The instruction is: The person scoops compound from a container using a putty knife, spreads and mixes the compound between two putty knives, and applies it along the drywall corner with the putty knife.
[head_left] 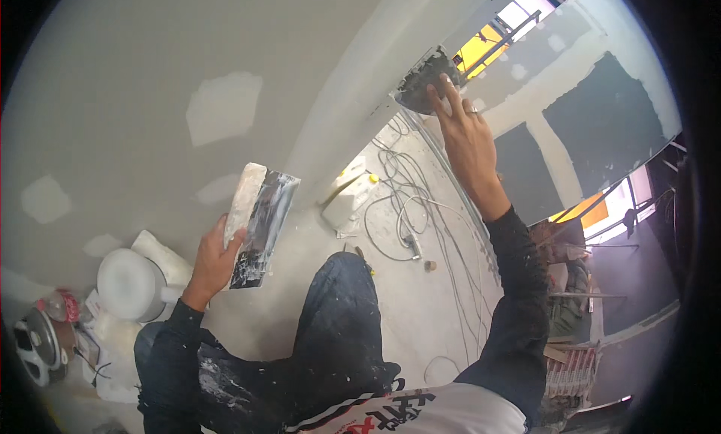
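My left hand is closed on a rectangular plastering trowel. White compound smears the trowel's dark metal face, and a thick pale strip runs along its left side. Up at the right, my right hand grips a wide putty knife, fingers spread over its dark, compound-specked blade. The knife lies against the lower edge of the grey board wall, on a pale smoothed band. Its handle is hidden by my hand. Several white filler patches mark the wall's left part.
Cables lie coiled on the floor beside a white jug with a yellow cap. Left of my knees stand a white bucket and assorted items. A patched grey panel rises at right, above stacked bricks.
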`<state>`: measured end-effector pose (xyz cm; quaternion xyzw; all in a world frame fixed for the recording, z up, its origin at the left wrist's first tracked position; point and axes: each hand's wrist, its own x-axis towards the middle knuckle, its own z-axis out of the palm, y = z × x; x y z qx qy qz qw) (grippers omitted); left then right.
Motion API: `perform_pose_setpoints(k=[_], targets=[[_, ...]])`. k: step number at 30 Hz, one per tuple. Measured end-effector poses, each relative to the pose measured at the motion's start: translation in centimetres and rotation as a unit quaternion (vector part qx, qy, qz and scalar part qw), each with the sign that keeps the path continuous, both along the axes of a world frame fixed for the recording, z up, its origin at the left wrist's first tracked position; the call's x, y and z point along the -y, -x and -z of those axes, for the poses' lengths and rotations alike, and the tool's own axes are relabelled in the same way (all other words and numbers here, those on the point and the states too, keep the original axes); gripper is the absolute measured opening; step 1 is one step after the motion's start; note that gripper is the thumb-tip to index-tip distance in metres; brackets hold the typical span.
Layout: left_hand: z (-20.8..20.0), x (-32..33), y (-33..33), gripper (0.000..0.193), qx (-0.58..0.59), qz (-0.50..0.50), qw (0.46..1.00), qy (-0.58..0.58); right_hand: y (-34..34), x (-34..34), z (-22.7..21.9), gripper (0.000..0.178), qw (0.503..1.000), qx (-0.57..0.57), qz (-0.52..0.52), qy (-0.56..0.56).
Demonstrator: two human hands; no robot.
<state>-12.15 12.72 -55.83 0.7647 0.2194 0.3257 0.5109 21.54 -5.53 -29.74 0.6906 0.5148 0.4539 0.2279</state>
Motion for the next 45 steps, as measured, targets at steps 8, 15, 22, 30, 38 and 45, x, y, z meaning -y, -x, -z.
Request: perform_pose_setpoints(k=[8,15,22,30,38,45], targets=[[-1.0,0.1,-0.1,0.04,0.034,0.004,0.999,-0.002,-3.1,-1.6,-0.6,0.057,0.999,0.033,0.026,0.025],[-0.7,-0.5,0.2,0.041,0.01,-0.004,1.0,0.008,-3.4,-1.8,0.1,0.056,0.997,0.041,0.062,0.026],[-1.0,-0.6,0.6,0.039,0.007,-0.03,1.0,-0.005,-0.7,-0.9,0.5,0.056,0.994,0.044,0.103,0.014],[-0.8,-0.9,0.3,0.036,0.038,-0.013,0.999,-0.006,-1.9,-3.2,1.0,0.057,0.995,0.029,0.093,-0.001],[-1.3,-0.7,0.8,0.035,0.021,-0.025,0.999,-0.016,-2.4,-0.4,2.7,0.058,0.993,0.028,0.114,0.004],[-0.6,-0.6,0.1,0.034,0.051,0.001,0.999,-0.002,-5.7,-2.1,4.1,0.062,0.999,0.038,0.009,0.012]])
